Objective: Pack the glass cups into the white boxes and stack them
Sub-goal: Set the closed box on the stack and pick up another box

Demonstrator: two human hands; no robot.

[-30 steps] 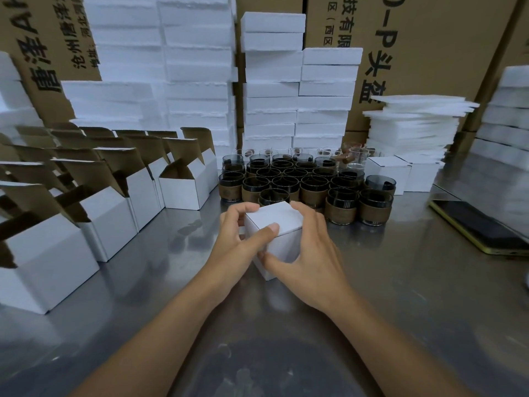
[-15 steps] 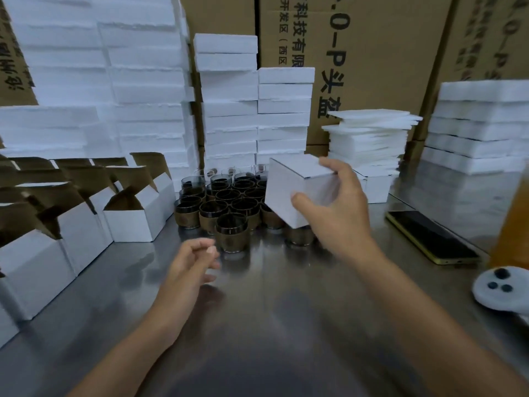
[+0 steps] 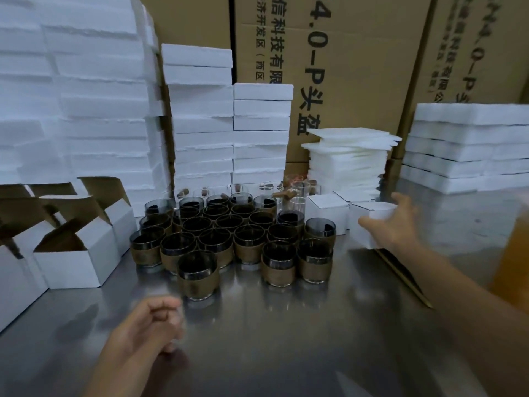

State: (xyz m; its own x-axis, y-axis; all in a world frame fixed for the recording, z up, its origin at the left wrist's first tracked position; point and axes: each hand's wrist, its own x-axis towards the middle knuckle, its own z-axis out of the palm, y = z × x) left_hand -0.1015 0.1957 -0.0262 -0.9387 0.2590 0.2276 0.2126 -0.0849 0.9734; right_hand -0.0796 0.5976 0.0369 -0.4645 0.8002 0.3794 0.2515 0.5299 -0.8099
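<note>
My right hand (image 3: 396, 224) grips a closed white box (image 3: 366, 229) at the table's right, beside two other closed white boxes (image 3: 326, 210) that stand in front of a foam-sheet pile. Several dark glass cups with brown sleeves (image 3: 232, 239) crowd the middle of the steel table. The nearest cup (image 3: 198, 275) stands just beyond my left hand (image 3: 151, 325), which hovers low over the table with fingers loosely curled and nothing in them. Open white boxes (image 3: 74, 259) with raised brown flaps line the left side.
Tall stacks of white foam blocks (image 3: 200, 124) and brown cartons (image 3: 329, 67) wall off the back. More foam slabs (image 3: 469, 147) lie at the right. A blurred orange object (image 3: 512, 253) sits at the right edge. The steel table (image 3: 286, 339) reflects the cups.
My right hand carried the closed box from the table's middle to the right, down beside the other closed boxes. My left hand let go of it and drew back toward me.
</note>
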